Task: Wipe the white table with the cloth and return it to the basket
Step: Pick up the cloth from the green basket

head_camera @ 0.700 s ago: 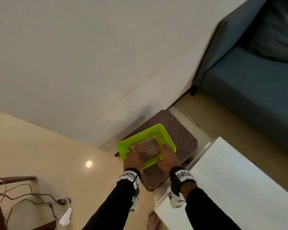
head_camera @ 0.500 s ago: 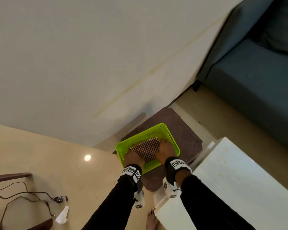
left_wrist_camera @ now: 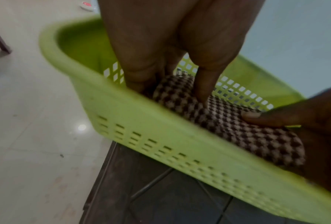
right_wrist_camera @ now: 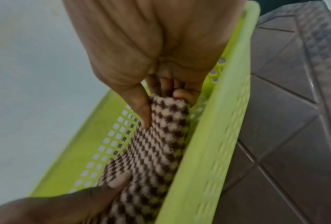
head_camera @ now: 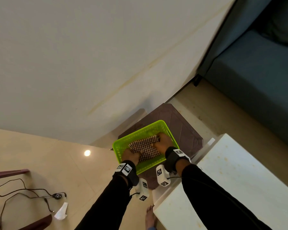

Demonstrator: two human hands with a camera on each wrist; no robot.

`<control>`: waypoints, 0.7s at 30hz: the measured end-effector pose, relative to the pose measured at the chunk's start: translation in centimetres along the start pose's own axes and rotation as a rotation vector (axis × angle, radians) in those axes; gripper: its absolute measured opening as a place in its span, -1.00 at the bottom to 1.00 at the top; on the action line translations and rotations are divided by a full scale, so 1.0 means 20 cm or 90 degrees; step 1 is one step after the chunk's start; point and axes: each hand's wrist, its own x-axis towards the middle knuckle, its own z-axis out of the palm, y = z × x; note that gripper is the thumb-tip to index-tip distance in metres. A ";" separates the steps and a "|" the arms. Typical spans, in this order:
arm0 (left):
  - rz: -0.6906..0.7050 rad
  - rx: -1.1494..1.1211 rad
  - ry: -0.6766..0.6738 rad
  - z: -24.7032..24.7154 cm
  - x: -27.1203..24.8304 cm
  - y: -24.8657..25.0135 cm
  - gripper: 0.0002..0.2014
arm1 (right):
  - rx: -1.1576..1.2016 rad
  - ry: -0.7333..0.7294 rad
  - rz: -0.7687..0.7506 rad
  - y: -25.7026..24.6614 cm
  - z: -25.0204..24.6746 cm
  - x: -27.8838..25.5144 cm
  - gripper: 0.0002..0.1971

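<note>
Cloth (head_camera: 144, 147) lies in the basket (head_camera: 123, 143), on a stool (head_camera: 181, 127); table (head_camera: 239, 180) right, sofa (head_camera: 256, 72) far right.

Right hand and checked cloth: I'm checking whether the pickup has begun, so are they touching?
Touching. In the right wrist view the right hand has its thumb and fingertips pinching the checked cloth inside the green basket.

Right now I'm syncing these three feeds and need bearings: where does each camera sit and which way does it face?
Head: worn on the head, looking down at the green basket on a brown stool; both sleeves, left hand and right hand show.
Left wrist: along the left hand's fingers into the basket; the right hand's thumb shows.
Right wrist: along the right hand's fingers into the basket; the left hand's thumb shows.
Shared: all three show the checked cloth, gripped by both hands.
</note>
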 end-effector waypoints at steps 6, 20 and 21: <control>0.127 -0.159 -0.059 -0.11 -0.20 0.10 -0.66 | 0.159 0.069 -0.051 0.00 -0.11 -0.15 -0.61; 0.261 -0.214 -0.246 0.21 -1.16 -0.45 -0.64 | 0.473 0.040 0.019 0.74 -0.15 -1.28 -0.80; 0.255 -0.205 -0.244 0.27 -1.20 -0.54 -0.67 | 0.470 0.049 0.020 0.83 -0.11 -1.36 -0.80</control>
